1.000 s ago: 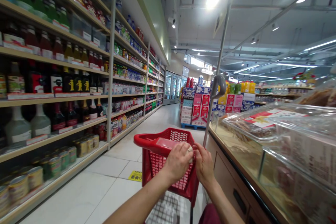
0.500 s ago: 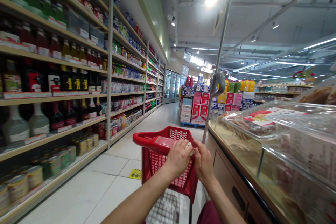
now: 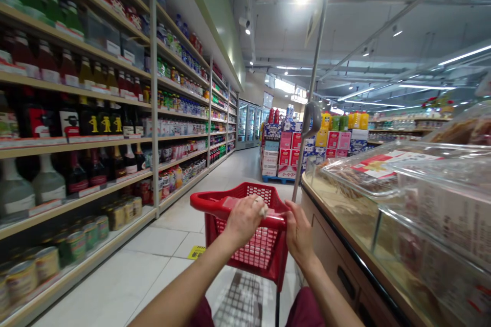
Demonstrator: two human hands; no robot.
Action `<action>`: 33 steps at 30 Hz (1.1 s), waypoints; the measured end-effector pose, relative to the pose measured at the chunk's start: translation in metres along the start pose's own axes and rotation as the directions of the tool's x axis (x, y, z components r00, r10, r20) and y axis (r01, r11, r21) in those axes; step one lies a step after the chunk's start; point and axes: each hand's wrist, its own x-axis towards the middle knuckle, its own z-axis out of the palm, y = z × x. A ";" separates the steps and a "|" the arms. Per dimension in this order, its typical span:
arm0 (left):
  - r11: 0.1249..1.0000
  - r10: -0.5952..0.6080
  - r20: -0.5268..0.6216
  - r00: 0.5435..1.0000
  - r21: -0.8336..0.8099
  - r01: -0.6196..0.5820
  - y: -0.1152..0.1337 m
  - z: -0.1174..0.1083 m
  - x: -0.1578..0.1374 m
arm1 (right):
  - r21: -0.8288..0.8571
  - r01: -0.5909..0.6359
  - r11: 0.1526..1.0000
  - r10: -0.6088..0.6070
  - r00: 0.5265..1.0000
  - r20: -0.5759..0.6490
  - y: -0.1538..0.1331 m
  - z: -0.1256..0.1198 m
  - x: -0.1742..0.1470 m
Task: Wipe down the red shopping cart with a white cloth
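A red plastic shopping cart [image 3: 245, 255] with a mesh basket stands right in front of me. Its red handle bar [image 3: 274, 220] runs across at my hands. My left hand [image 3: 243, 220] is closed over the middle of the bar, and a small crumpled whitish thing [image 3: 263, 208] shows by its fingers; its kind I cannot make out. At the bar's right end, my right hand [image 3: 298, 230] is wrapped round the corner of the handle, its fingertips partly hidden. The basket's inside shows only in part.
Shelves of bottles and cans [image 3: 92, 133] line the left. On the right stands a counter [image 3: 326, 225] with clear plastic food packs [image 3: 368, 171]. A metal pole [image 3: 312, 76] rises at its corner. Stacked drink boxes [image 3: 286, 150] stand ahead, and a yellow floor sticker [image 3: 197, 252] lies left.
My left hand has slid left along the handle, away from my right hand, which has settled on the bar's right end. The hands were together before. The view has shifted slightly.
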 end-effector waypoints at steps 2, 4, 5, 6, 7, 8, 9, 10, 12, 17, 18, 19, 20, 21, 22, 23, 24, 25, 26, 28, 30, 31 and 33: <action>0.991 -0.130 -0.032 0.991 -0.006 0.130 -0.009 -0.006 0.000 | -0.010 0.008 1.000 -0.008 1.000 -0.005 -0.002 0.002 0.000; 0.988 -0.157 -0.059 0.986 -0.011 0.156 -0.007 -0.006 -0.003 | -0.015 0.015 1.000 -0.015 1.000 0.003 -0.004 0.005 -0.001; 0.992 -0.123 -0.072 0.990 -0.013 0.123 -0.002 -0.003 -0.004 | -0.017 0.020 1.000 -0.020 1.000 0.010 -0.004 0.005 0.000; 0.998 -0.068 -0.080 0.994 -0.013 0.067 0.003 -0.001 -0.006 | -0.017 0.026 1.000 -0.026 1.000 0.017 -0.005 0.006 0.000; 1.000 -0.004 -0.081 0.997 -0.012 0.003 0.008 0.002 -0.007 | -0.018 0.033 0.999 -0.033 0.999 0.023 -0.005 0.006 0.000; 0.998 0.054 -0.078 0.995 -0.011 -0.055 0.012 0.004 -0.008 | -0.018 0.038 0.999 -0.038 0.999 0.027 -0.005 0.006 0.000; 0.995 0.102 -0.071 0.992 -0.011 -0.103 0.014 0.005 -0.010 | -0.019 0.041 0.999 -0.040 0.999 0.031 -0.005 0.005 0.000; 0.991 0.135 -0.060 0.989 -0.015 -0.136 0.014 0.005 -0.011 | -0.021 0.041 0.999 -0.040 0.999 0.035 -0.005 0.005 0.001; 0.989 0.143 -0.041 0.989 -0.028 -0.145 0.005 0.001 -0.013 | -0.025 0.038 0.999 -0.037 0.998 0.044 -0.005 0.003 0.001; 0.988 -0.150 -0.083 0.985 -0.040 0.147 -0.032 -0.013 -0.014 | -0.032 0.055 0.998 -0.054 0.998 0.043 -0.005 0.004 0.000; 0.981 -0.192 -0.092 0.977 -0.041 0.189 -0.034 -0.014 -0.014 | -0.038 0.057 0.998 -0.055 0.998 0.042 -0.005 0.005 0.000; 0.979 -0.200 -0.091 0.976 -0.045 0.197 -0.031 -0.014 -0.014 | -0.046 0.056 0.997 -0.054 0.998 0.041 -0.005 0.006 0.000; 0.985 -0.169 -0.080 0.982 -0.053 0.165 -0.026 -0.014 -0.013 | -0.055 0.054 0.997 -0.052 0.998 0.042 -0.006 0.006 -0.001; 0.993 -0.107 -0.064 0.992 -0.065 0.103 -0.019 -0.013 -0.012 | -0.061 0.053 0.997 -0.050 0.998 0.042 -0.005 0.007 -0.001; 0.996 -0.033 -0.046 0.998 -0.080 0.029 -0.011 -0.011 -0.011 | -0.065 0.053 0.997 -0.050 0.998 0.045 -0.005 0.006 -0.001; 0.995 0.035 -0.029 0.999 -0.096 -0.038 -0.004 -0.010 -0.010 | -0.064 0.054 0.996 -0.051 0.998 0.049 -0.005 0.006 0.000; 0.990 0.085 -0.014 0.996 -0.110 -0.086 0.000 -0.009 -0.010 | -0.062 0.057 0.996 -0.054 0.997 0.054 -0.005 0.005 0.000; 0.987 0.107 -0.002 0.994 -0.117 -0.106 0.001 -0.009 -0.009 | -0.058 0.061 0.996 -0.058 0.997 0.060 -0.004 0.004 0.000; 0.988 0.100 0.007 0.995 -0.118 -0.099 -0.002 -0.010 -0.010 | -0.054 0.065 0.996 -0.061 0.996 0.064 -0.003 0.003 0.000; 0.995 0.015 0.015 1.000 -0.103 -0.014 -0.018 -0.013 -0.012 | -0.054 0.070 0.996 -0.066 0.996 0.066 -0.002 0.002 0.001; 0.991 -0.116 -0.007 0.993 -0.075 0.115 -0.040 -0.018 -0.015 | -0.065 0.064 0.996 -0.060 0.996 0.062 -0.002 0.002 0.000; 0.982 -0.179 -0.029 0.983 -0.061 0.177 -0.050 -0.020 -0.017 | -0.073 0.058 0.996 -0.053 0.997 0.063 -0.002 0.003 -0.001; 0.966 -0.259 -0.072 0.963 -0.037 0.257 -0.059 -0.023 -0.019 | -0.091 0.052 0.994 -0.046 0.997 0.068 -0.001 0.005 -0.002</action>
